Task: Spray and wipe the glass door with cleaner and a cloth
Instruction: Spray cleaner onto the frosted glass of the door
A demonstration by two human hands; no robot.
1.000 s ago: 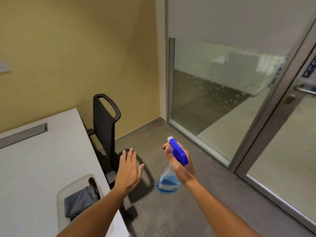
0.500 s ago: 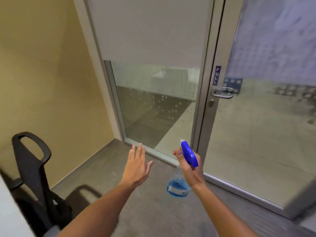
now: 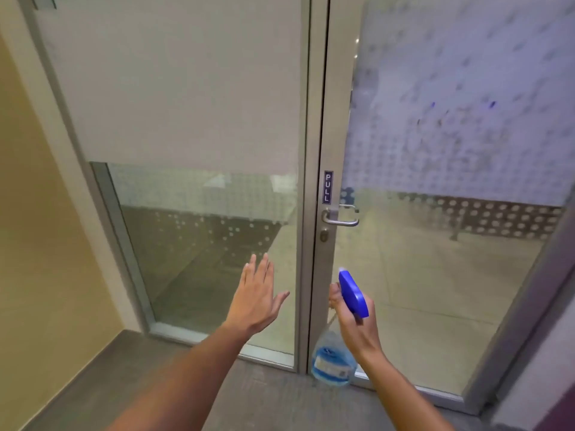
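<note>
Two hands up, one bottle [image 3: 334,362], one door [image 3: 435,244] with a fixed glass panel [image 3: 202,244] beside it on the left. The right hand [image 3: 354,321] is wrapped tight around the bottle's neck under its blue trigger head [image 3: 353,293], nozzle aimed at the door's lower glass, blue liquid hanging below the fist. The left hand [image 3: 256,301] is spread flat and empty in front of the panel, touching nothing I can make out. One lever handle [image 3: 340,217] sits under a PULL sign [image 3: 327,187], above the bottle; no cloth in view.

Two hands, left [image 3: 256,301] and right [image 3: 354,326], one spray bottle [image 3: 334,359], one door handle [image 3: 340,217], one PULL sign [image 3: 327,187].
</note>
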